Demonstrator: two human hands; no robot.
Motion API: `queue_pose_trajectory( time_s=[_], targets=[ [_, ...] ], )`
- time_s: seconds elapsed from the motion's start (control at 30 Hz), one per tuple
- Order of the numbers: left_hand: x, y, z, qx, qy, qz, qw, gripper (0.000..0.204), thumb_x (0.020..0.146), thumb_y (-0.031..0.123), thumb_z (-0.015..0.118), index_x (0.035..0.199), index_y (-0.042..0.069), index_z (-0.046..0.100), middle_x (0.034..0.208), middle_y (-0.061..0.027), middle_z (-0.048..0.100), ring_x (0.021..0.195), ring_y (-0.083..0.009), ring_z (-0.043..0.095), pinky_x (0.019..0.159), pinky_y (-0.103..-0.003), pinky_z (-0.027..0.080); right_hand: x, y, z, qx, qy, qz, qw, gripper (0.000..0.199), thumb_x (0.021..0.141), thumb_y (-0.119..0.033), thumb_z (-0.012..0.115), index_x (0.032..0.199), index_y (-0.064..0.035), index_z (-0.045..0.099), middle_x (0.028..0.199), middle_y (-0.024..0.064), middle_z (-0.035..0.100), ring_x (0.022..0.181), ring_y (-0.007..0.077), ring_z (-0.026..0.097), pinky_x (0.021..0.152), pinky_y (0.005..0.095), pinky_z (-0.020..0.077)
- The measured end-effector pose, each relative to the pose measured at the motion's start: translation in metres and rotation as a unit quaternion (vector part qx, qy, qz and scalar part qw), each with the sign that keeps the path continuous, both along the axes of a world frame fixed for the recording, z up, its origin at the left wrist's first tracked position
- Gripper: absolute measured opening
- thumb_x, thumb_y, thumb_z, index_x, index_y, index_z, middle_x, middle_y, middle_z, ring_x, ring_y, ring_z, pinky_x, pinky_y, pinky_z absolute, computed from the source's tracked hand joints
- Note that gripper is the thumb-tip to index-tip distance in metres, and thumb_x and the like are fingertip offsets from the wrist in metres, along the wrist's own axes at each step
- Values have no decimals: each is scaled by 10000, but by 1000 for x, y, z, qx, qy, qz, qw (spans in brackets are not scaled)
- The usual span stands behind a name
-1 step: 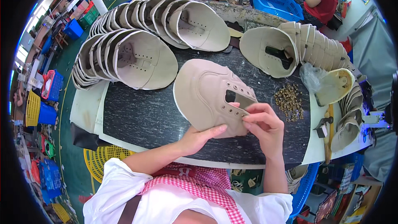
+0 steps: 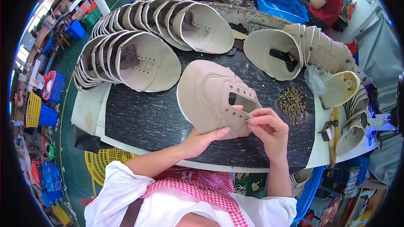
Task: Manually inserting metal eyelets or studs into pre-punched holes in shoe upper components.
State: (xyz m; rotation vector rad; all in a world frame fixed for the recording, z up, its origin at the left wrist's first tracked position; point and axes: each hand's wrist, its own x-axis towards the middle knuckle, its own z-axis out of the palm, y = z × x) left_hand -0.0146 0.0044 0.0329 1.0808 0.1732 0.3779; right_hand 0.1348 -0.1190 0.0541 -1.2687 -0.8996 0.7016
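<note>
The beige shoe upper (image 2: 212, 101) lies tilted over the near middle of the dark stone-patterned work mat (image 2: 143, 120), its toe end pointing up and left and its laced opening turned toward you, so the row of eyelet holes faces your fingers. Your left hand (image 2: 202, 139) props it from below, thumb stretched along the lower edge and fingers hidden beneath, which keeps the piece raised and steady. Your right hand (image 2: 267, 128) is closed to a fine pinch at the edge of the eyelet strip, thumb and forefinger tips pressed together right at a hole; whether a small metal piece sits between them is too small to tell. Just to the right of that hand, within easy reach, is a loose pile of small brass eyelets (image 2: 293, 104) on the mat, with a crumpled clear plastic bag (image 2: 316, 77) behind it. Beyond the work, nested rows of beige uppers (image 2: 134, 46) fan across the far left of the table, and another nested stack (image 2: 311, 48) curves down the right side. A person in a red shirt (image 2: 326, 2) sits at a far bench beside a blue basket (image 2: 281, 1).
</note>
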Motion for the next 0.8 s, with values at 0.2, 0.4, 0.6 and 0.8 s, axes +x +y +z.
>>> queue_pose_trajectory(
  time_s=[0.2,0.4,0.6,0.8],
  targets=[
    [-3,1,3,59,33,-44,997,478,880,123,501,1323,50,337,1333,-62,398,1206,-180,387,999,-323,321,5,1,-14,43,73,18,996,130,709,123,626,770,9,615,887,78,560,775,124,562,673,218,471],
    [25,18,33,608,-6,38,793,550,803,1,523,1320,82,356,1318,-98,415,1174,-279,436,964,-333,366,22,-8,-11,82,-72,-62,992,198,640,94,694,765,-29,602,896,64,560,769,116,544,698,247,453],
    [100,151,38,814,257,179,490,541,666,86,593,1186,36,451,1004,-181,566,871,-337,592,707,-406,482,105,-69,-30,-228,-430,-333,808,414,724,-81,667,1115,-23,543,1159,165,468,1079,323,445,954,379,333],
    [148,163,30,778,72,144,607,663,564,344,745,1095,28,505,1113,-168,492,1078,-321,448,859,-468,378,116,-95,-57,-212,-556,-293,748,163,852,-171,600,882,-16,637,827,123,612,659,237,556,625,313,476]
  ],
)
